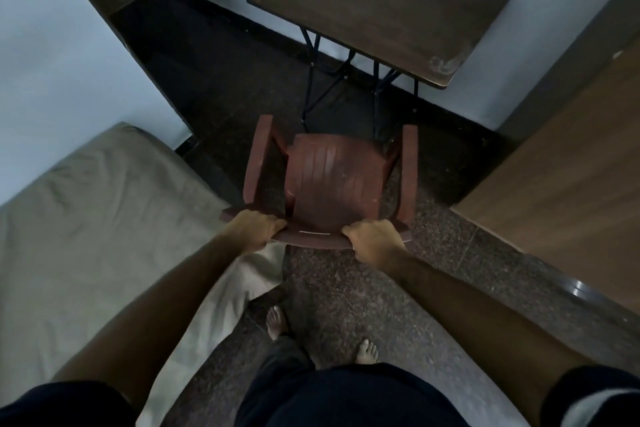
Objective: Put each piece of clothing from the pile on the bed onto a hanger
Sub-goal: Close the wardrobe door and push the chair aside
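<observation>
Both hands gripped the top rail of a reddish-brown plastic chair (329,184): the left hand (254,227) had its fingers curled over the rail near the left armrest, and the right hand (372,241) was wrapped round it toward the right. The chair's seat held nothing. The bed (86,218), under an olive-green sheet, lay at the person's left, its corner just beside the chair; the part in view showed only wrinkled sheet, and no pile of clothing or hanger could be seen on it. A pale cloth (221,291) hung down off the bed's edge, partly hidden behind the left forearm. Beyond the chair stood a dark folding table (381,7), its top bare, against the pale wall. Speckled floor (346,305) lay open between the bed and a wooden panel (561,163) at right. Two bare feet stood on it. The bed's near end was cut off by the frame.
</observation>
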